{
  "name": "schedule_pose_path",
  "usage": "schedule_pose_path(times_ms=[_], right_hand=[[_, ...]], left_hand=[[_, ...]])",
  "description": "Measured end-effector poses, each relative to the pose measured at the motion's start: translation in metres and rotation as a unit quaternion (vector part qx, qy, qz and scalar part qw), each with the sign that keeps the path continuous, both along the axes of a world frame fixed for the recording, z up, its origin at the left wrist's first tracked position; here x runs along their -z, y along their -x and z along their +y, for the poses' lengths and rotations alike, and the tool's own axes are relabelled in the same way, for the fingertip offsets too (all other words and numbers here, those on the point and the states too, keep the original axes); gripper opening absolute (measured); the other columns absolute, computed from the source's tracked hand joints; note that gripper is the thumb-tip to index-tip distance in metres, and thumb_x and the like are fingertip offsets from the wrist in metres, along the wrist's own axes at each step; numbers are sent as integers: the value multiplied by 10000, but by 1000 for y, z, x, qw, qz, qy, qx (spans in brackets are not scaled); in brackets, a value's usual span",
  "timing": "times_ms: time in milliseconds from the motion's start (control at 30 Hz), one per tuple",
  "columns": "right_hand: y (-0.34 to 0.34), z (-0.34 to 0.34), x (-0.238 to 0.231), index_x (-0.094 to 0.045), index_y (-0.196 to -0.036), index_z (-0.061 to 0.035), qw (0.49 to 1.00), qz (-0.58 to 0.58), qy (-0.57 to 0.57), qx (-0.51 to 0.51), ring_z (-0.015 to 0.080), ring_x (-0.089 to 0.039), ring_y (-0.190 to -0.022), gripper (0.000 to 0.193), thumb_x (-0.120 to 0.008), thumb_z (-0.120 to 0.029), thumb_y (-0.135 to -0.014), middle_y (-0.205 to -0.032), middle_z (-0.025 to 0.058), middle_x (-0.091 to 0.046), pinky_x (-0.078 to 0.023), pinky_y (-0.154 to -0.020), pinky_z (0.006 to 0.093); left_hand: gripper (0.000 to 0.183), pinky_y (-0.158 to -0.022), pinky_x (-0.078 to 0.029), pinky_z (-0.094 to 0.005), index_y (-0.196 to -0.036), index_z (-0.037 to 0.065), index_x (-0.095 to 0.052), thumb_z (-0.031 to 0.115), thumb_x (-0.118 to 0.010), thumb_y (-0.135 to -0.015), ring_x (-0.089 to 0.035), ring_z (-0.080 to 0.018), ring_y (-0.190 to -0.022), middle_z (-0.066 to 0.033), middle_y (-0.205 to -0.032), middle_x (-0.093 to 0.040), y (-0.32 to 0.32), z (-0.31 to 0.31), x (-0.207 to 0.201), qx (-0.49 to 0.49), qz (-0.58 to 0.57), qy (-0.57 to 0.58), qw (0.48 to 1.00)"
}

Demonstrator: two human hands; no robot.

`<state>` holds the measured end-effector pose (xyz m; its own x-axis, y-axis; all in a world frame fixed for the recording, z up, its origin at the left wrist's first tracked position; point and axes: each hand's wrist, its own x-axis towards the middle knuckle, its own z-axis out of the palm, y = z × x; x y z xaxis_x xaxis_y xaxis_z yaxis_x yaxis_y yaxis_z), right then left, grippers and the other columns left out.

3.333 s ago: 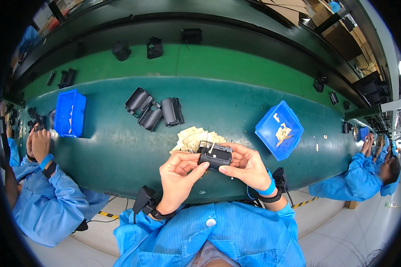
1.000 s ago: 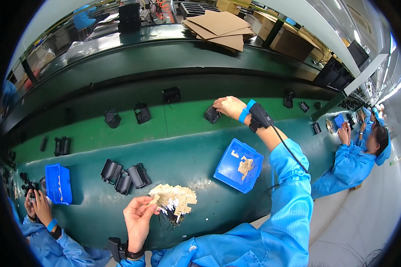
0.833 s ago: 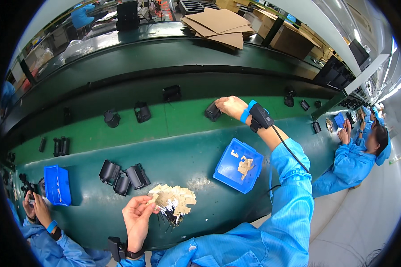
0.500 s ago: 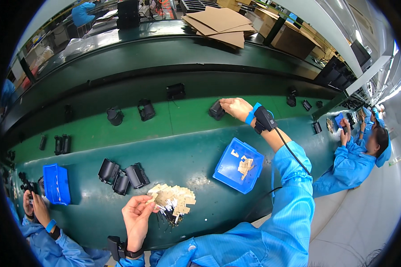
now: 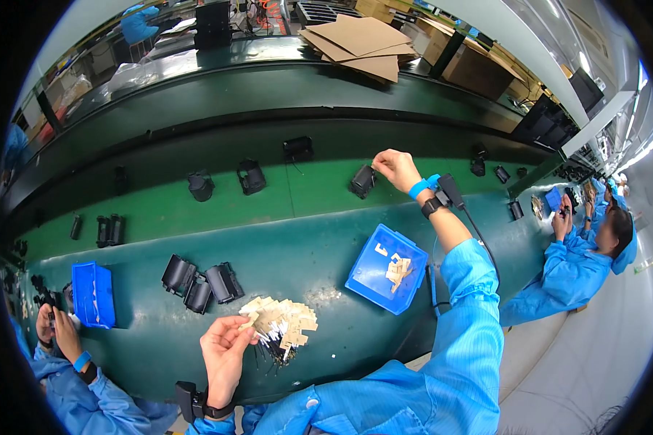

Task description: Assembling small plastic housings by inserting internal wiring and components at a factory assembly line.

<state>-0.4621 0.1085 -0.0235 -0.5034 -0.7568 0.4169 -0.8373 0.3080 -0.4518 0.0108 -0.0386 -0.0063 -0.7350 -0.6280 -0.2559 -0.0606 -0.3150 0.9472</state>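
Observation:
My left hand (image 5: 225, 355) pinches a small beige card-like piece (image 5: 249, 319) at the left edge of a fanned pile of beige pieces (image 5: 286, 317). White strips and thin black ends stick out under that pile. My right hand (image 5: 397, 170) is raised over the green belt, thumb and fingers pressed together; what they hold, if anything, cannot be made out. Just left of its fingertips a black cylindrical plastic part (image 5: 363, 181) rests on the belt. Three more black housings (image 5: 197, 284) are grouped on the bench left of the pile.
A blue bin (image 5: 386, 270) with some beige pieces stands right of the pile, another blue bin (image 5: 94, 296) at the left. More black parts (image 5: 251, 177) are spread along the green belt (image 5: 268, 206). Co-workers sit at left (image 5: 69, 344) and right (image 5: 569, 254).
My right hand has drawn off the black part and shifted slightly right and up. The parts on the belt have moved a little right. My left hand is nearly still.

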Motion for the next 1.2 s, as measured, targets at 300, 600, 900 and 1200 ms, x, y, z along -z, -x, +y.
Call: schedule_pose_path(times_ms=[300,600,900,1200], right_hand=[[-127,51,-86,-616,-897,10,936,-302,67,-166,175,-644,-836,94,-602,-56,-831,-888,100,-660,-515,-757,302],[-300,89,-85,-635,-1004,-49,993,-103,-25,-53,284,-612,-993,298,-688,-2,-714,-1139,168,-589,-501,-823,333],[-367,44,-17,-444,-1073,28,810,-550,193,-69,184,-617,-910,275,-569,89,-836,-1073,154,-535,-515,-761,280],[-376,38,-21,-691,-885,-60,991,-46,123,-19,220,-583,-761,236,-735,-13,-658,-892,72,-597,-472,-664,323]], left_hand=[[266,-684,-498,-224,-1053,-41,-543,-83,-619,-801,-614,-119,-721,-82,-825,-638,-2,5,0,-24,3,-12,1000],[196,-676,-552,-274,-967,-74,-612,-80,-648,-774,-671,-197,-774,-185,-858,-672,2,25,0,48,8,-110,993],[169,-725,-549,-268,-969,-78,-624,-30,-645,-809,-668,-190,-795,-159,-874,-673,-10,48,-3,122,28,-133,983],[160,-743,-554,-277,-961,-82,-622,-35,-644,-810,-667,-197,-799,-166,-868,-670,-12,49,3,92,39,-155,983]])
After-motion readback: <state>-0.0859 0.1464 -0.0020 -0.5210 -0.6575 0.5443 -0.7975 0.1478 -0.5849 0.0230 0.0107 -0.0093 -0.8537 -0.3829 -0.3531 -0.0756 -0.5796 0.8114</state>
